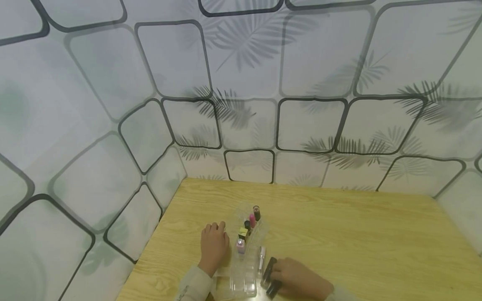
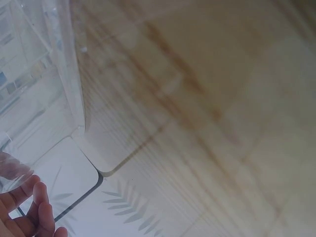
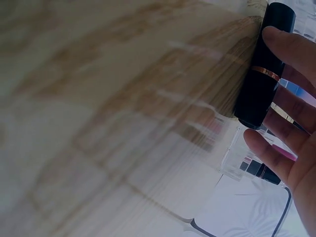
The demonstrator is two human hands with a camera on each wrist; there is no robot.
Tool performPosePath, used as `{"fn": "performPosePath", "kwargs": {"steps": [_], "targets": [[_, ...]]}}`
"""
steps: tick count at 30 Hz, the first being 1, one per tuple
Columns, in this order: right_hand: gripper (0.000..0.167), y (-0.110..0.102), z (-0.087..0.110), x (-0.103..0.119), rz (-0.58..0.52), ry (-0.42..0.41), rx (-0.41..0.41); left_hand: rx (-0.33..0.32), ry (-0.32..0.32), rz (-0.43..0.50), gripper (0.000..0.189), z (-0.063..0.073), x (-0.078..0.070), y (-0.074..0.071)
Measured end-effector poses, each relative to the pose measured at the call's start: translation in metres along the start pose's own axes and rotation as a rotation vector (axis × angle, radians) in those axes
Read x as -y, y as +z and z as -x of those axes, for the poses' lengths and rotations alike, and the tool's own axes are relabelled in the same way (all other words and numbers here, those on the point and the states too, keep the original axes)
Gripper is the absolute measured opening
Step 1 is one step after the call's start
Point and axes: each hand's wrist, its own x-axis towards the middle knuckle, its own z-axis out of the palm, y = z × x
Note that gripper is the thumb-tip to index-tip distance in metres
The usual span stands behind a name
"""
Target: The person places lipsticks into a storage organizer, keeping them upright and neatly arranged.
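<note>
A clear plastic cosmetics organizer (image 1: 238, 271) stands on the table in the head view. Several items stand in it, among them a pale pink bottle (image 1: 241, 246), a yellow-and-black item (image 1: 243, 234) and a bright pink tube (image 1: 252, 220). My left hand (image 1: 214, 246) rests beside its left edge, fingers loosely bent; in the left wrist view the fingertips are right at the clear plastic. To the organizer's right, my right hand (image 1: 297, 276) grips a black lipstick tube (image 3: 261, 69) with a copper band, thumb on one side. Near that hand lies another dark tube (image 1: 268, 269).
A slim pinkish-silver tube (image 1: 262, 259) lies along the organizer's right side. The wooden table (image 1: 350, 234) stretches right and meets a patterned wall (image 1: 248, 125) at the back and left.
</note>
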Motion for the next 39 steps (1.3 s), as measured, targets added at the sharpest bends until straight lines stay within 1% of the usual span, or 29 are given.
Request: {"fn": "performPosePath", "kwargs": {"steps": [5, 10, 16, 25, 33, 39], "targets": [[0.017, 0.0038, 0.0023, -0.0007, -0.018, 0.004, 0.003, 0.031, -0.015, 0.004, 0.019, -0.0006, -0.0013, -0.0026], [0.013, 0.0058, 0.0036, -0.0023, -0.028, 0.014, 0.026, 0.03, -0.015, -0.002, 0.019, -0.0008, -0.0012, -0.0023], [0.012, 0.0048, 0.0031, -0.0034, -0.036, 0.008, 0.024, 0.025, -0.014, 0.005, 0.019, -0.0005, -0.0003, -0.001], [0.012, 0.0009, 0.0031, -0.0032, -0.031, 0.017, 0.046, -0.009, 0.007, -0.006, 0.019, -0.0003, 0.0001, -0.0003], [0.011, -0.0022, 0.0019, -0.0034, -0.024, 0.006, 0.033, -0.005, 0.009, -0.004, 0.02, -0.0002, -0.0005, -0.0015], [0.012, -0.003, 0.0013, -0.005, -0.016, -0.006, 0.026, -0.042, 0.021, 0.004, 0.02, 0.0006, 0.0001, -0.0008]]}}
